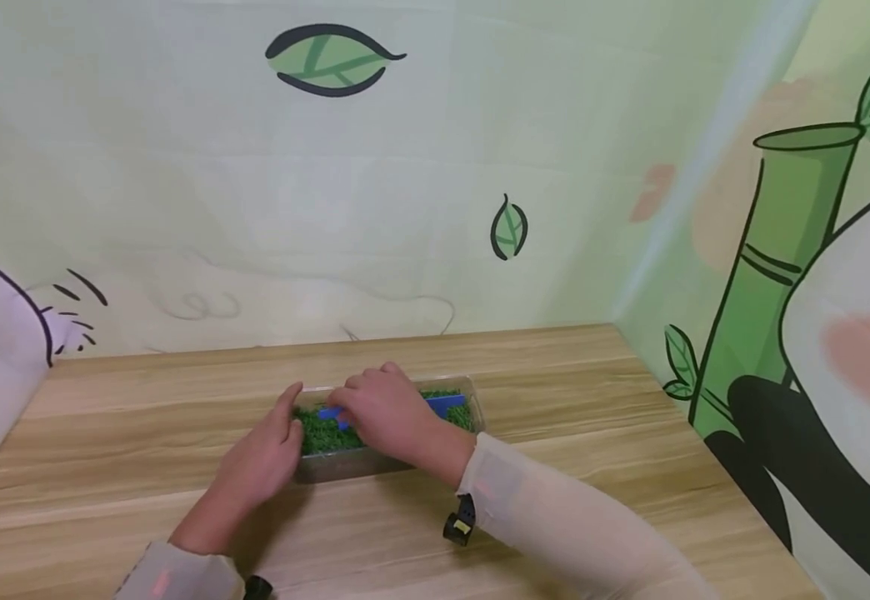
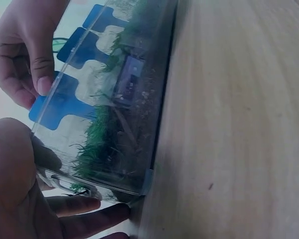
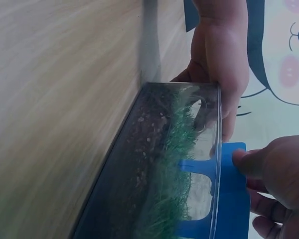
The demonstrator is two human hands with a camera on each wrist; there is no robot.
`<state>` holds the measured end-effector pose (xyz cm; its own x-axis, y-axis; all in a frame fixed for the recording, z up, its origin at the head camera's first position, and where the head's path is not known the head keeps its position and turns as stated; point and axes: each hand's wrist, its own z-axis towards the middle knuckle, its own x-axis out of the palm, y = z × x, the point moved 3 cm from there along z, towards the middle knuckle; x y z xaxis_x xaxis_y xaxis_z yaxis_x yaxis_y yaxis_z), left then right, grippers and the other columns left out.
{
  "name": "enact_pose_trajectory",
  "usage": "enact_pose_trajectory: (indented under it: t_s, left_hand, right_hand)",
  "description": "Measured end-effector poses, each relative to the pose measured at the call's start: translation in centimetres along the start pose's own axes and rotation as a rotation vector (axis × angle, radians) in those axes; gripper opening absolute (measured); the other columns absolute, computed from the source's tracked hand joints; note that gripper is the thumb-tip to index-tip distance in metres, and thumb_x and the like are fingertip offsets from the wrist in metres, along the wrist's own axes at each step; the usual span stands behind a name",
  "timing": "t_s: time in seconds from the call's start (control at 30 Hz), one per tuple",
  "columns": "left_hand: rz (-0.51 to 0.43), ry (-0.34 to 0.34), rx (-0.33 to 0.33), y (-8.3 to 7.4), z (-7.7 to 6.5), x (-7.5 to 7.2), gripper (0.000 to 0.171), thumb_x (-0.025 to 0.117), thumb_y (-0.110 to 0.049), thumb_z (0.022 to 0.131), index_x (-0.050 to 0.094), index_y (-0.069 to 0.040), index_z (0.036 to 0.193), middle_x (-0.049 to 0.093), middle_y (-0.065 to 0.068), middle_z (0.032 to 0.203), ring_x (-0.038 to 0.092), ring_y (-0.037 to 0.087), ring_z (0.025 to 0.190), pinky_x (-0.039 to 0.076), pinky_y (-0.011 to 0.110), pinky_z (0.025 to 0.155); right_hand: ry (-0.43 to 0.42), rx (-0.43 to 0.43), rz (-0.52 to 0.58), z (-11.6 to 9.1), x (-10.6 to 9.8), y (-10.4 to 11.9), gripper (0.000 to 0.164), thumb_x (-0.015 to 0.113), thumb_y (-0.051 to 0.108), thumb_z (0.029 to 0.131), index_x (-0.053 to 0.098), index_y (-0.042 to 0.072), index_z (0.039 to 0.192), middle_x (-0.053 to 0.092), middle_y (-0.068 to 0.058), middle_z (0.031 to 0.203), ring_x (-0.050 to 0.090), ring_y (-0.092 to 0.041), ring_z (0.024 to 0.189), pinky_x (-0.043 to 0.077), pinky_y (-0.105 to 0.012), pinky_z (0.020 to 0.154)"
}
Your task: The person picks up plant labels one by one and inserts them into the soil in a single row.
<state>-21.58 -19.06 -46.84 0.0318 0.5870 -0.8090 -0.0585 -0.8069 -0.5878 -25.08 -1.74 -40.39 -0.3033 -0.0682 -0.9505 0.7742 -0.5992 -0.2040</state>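
A clear plastic box (image 1: 337, 467) stands lengthwise on the table, with green artificial grass (image 1: 322, 435) and dark, soil-like material inside. At its left end, my left hand (image 1: 258, 457) holds the end wall, the thumb over the rim and fingers outside, as the left wrist view shows. My right hand (image 1: 397, 417) is above the box, pinching a long blue plastic piece (image 3: 233, 191) by its upper edge between thumb and fingers. Narrow blue stems run from this piece down into the grass, and broad blue tabs (image 2: 79, 47) show through the wall. Its middle is hidden by my right hand in the head view.
The wooden table (image 1: 577, 392) extends on all sides of the box. Behind it rises a pale green wall covering (image 1: 180, 167) with printed leaves. A panda and bamboo print (image 1: 795, 233) covers the right side. Small black wrist devices (image 1: 459, 521) hang below both sleeves.
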Motion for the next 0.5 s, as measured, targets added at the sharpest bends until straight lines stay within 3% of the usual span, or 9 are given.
enact_pose_trajectory:
  t_s: [0.2,0.5]
  left_hand:
    - [-0.018,0.009,0.007,0.1,-0.1,-0.2,0.059,0.024,-0.03,0.109,0.01,-0.007,0.161,0.031,0.028,0.158,0.037,0.048,0.141,0.037,0.066,0.108]
    - [-0.031,0.02,0.01,0.3,-0.3,-0.1,0.065,0.026,-0.042,0.109,0.008,-0.011,0.162,0.029,0.029,0.158,0.032,0.05,0.143,0.03,0.068,0.112]
  right_hand:
    - [0.01,0.018,0.049,-0.1,0.1,-0.3,0.028,0.064,0.04,0.098,0.068,0.028,0.123,0.071,0.01,0.11,0.066,-0.009,0.098,0.048,-0.031,0.081]
    - [0.032,0.073,0.108,-1.3,-0.3,-2.0,0.031,0.057,0.043,0.101,0.068,0.025,0.124,0.07,0.009,0.111,0.067,-0.01,0.102,0.05,-0.036,0.088]
